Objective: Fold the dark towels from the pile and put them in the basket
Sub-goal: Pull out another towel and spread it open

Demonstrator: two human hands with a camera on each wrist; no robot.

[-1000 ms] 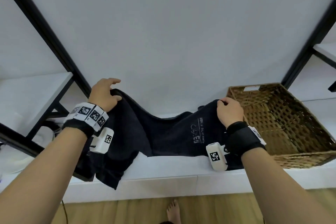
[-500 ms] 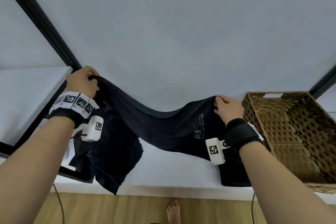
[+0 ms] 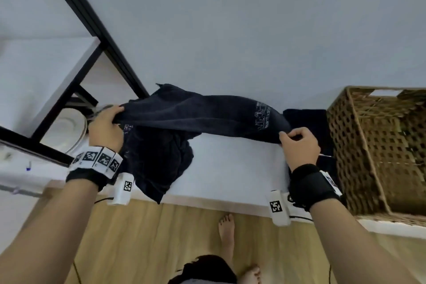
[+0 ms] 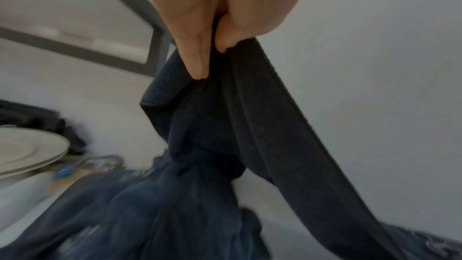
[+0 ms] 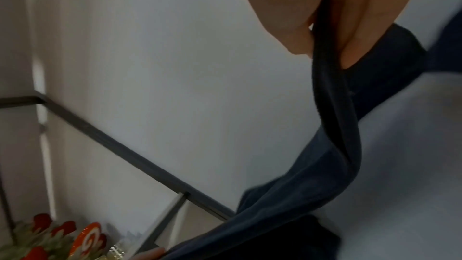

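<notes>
Navy terry cloth is stretching between our two hands in the head view: we are holding a dark towel (image 3: 202, 114) above a white tabletop (image 3: 232, 163), against a plain pale wall (image 3: 230, 18). Our left hand (image 3: 105, 128) is gripping one end with curled fingers, and our right hand (image 3: 299, 143) is pinching the other end. More dark cloth, the pile (image 3: 156, 163), is lying bunched at the table's front edge beneath our left hand, one corner hanging over the edge. A further dark cloth (image 3: 306, 116) is lying flat just beside the wicker basket (image 3: 359, 145), which is standing at the right end of the tabletop. A black-framed shelf unit (image 3: 92, 27) is standing at the left, with white plates (image 3: 69, 129) under it. Wooden flooring (image 3: 143, 237) is showing below, with our bare feet on it.

From the left wrist, our fingers (image 4: 195, 56) are clamping the towel's edge against the thumb, and the cloth is falling toward the blurred pile; the stacked plates are sitting at the left.

From the right wrist, our fingers (image 5: 282, 23) are pinching a thin fold of the towel, which is trailing down past the grey wall and the black shelf frame. Red and orange ornaments (image 5: 62, 236) are showing in the lower corner, too blurred for us to identify.
</notes>
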